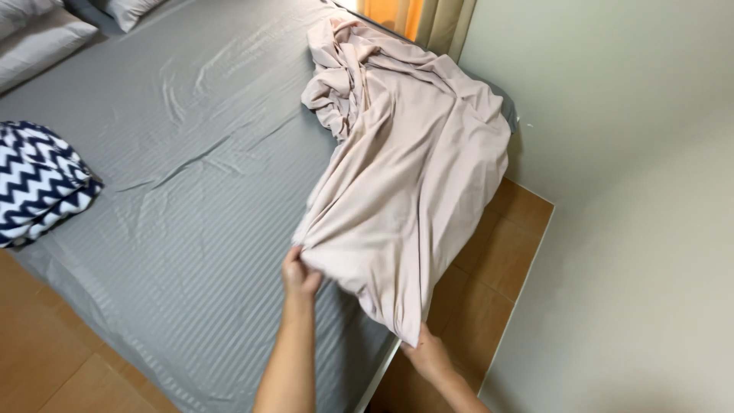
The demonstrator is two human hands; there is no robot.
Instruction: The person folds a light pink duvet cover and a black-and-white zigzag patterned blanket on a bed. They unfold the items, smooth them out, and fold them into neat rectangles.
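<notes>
Bedroom: mattress (191,153) under grey striped fitted sheet, pale wall (634,191) at right, brown tile floor (489,268) between. Left hand (300,277) clenched on bunched edge of pale pink sheet (405,176). Right hand (428,356) touching lowest hanging corner, below and right of left grip; whether fingers close on cloth cannot be told, partly hidden. Pink sheet rises from both hands, crumpled heap lying on mattress corner beyond grip. Navy-white zigzag folded blanket (38,183) well left of grip. Grey pillows (46,30) far beyond, upper left.
</notes>
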